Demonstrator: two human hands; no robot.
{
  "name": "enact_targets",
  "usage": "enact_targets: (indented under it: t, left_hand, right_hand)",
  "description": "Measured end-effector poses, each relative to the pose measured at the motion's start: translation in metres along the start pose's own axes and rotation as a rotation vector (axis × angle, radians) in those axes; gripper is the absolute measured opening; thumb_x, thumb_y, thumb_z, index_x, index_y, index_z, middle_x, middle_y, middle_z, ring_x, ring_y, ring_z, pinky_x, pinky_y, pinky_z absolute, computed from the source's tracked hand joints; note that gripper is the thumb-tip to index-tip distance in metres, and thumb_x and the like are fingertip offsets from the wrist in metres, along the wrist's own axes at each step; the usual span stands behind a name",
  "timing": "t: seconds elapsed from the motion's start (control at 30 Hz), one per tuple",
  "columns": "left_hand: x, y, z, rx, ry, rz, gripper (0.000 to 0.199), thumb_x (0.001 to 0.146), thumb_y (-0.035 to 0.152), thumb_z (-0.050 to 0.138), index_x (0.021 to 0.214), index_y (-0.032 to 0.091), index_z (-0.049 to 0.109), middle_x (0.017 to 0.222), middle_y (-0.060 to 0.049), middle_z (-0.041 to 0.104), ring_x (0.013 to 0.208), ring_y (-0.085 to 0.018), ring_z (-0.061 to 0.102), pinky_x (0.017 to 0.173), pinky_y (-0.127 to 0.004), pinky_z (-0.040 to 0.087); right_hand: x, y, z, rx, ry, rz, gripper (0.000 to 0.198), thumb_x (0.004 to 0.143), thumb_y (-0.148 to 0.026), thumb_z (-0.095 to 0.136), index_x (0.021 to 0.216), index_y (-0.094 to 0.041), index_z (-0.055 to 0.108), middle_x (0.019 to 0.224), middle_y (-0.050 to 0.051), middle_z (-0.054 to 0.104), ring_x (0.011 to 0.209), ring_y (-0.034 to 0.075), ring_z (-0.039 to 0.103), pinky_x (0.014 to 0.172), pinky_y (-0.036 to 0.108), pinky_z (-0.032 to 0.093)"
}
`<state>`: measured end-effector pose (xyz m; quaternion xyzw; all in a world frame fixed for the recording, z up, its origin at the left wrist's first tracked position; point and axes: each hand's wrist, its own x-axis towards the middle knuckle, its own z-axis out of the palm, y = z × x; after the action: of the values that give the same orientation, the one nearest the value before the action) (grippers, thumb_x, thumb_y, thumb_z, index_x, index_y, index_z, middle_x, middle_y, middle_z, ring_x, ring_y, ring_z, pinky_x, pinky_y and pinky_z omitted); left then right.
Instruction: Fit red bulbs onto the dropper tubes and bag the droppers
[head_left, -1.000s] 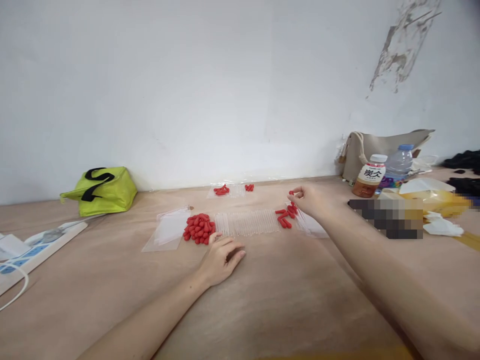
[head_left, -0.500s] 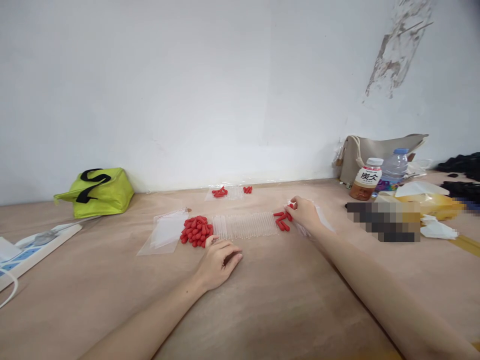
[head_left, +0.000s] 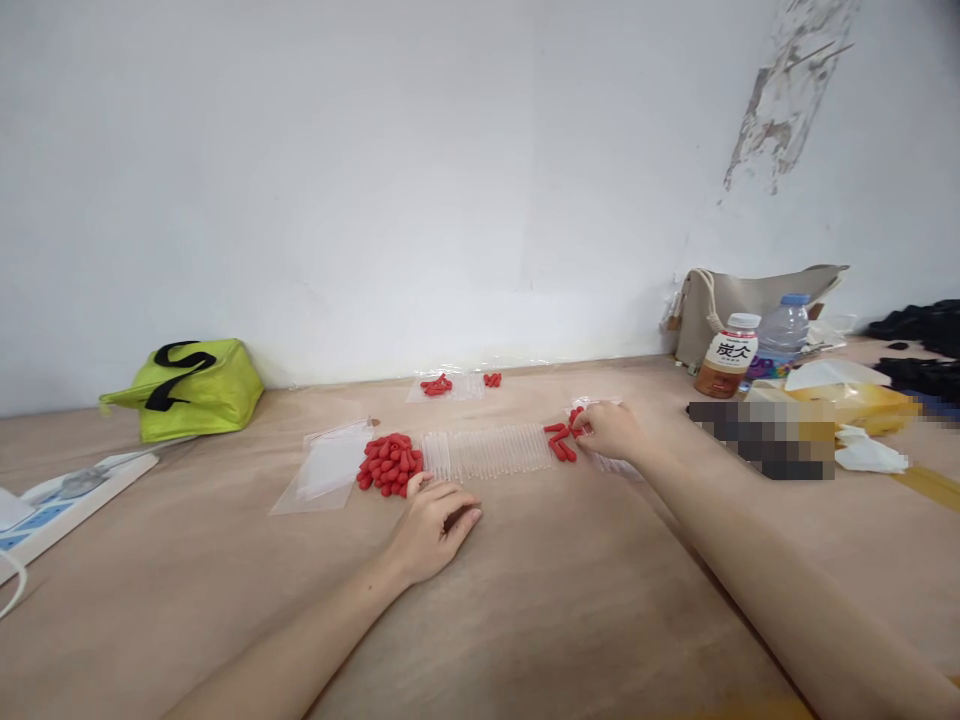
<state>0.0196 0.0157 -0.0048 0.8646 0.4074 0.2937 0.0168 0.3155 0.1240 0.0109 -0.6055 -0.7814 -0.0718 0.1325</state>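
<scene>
So we had our left hand resting on the brown, paper-looking worktop, fingers loosely curled, with a little gap between thumb and forefinger and nothing pinched there. It sat right by the near edge of a big heap of matte red, club-shaped pieces, and we couldn't tell if the little finger actually touched it.

Our right hand was over at the smaller scatter of red pieces, thumb and forefinger pointing down close to each other. Honestly we couldn't tell whether they were clamped on a piece or just touching. Some clear flat plastic sleeves lay partly under that hand.

Between the two red groups we had a tidy row of thin, see-through plastic sticks, laid side by side. More flat, clear plastic sheets lay stacked just left of the heap. Farther back, near the wall, was a transparent plastic bag with two small red clusters at it, one each side of some clear sticks.
</scene>
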Motion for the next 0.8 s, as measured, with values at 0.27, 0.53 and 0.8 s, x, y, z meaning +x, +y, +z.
enact_targets:
  t: [0.27,0.53,0.8]
  left_hand:
    - [0.0,-0.002,0.001,0.012,0.014,0.009,0.017,0.085,0.025,0.045,0.085,0.023,0.062,0.078,-0.001,0.066,0.072,-0.016,0.057,0.088,-0.042,0.025]
    - [-0.001,-0.004,0.0,0.123,0.118,-0.017,0.014,0.082,0.025,0.047,0.082,0.021,0.061,0.078,-0.003,0.06,0.075,-0.018,0.052,0.074,-0.035,0.035]
    - [0.033,-0.031,-0.021,0.513,0.159,-0.312,0.008,0.071,0.024,0.052,0.067,0.021,0.058,0.077,-0.006,0.057,0.081,-0.025,0.049,0.071,-0.037,0.034]
  right_hand:
    - [0.005,0.002,-0.003,0.165,0.038,0.106,0.017,0.073,-0.028,0.051,0.071,-0.023,0.068,0.074,0.003,0.066,0.07,0.016,0.057,0.062,0.025,0.034]
    - [-0.002,-0.025,-0.011,0.587,0.213,0.039,0.021,0.077,-0.03,0.048,0.075,-0.019,0.066,0.072,0.003,0.065,0.063,0.013,0.056,0.057,0.023,0.039]
    - [-0.051,-0.075,0.001,0.683,0.072,-0.594,0.015,0.081,-0.021,0.048,0.086,-0.021,0.062,0.08,0.003,0.063,0.079,0.015,0.055,0.073,0.029,0.041]
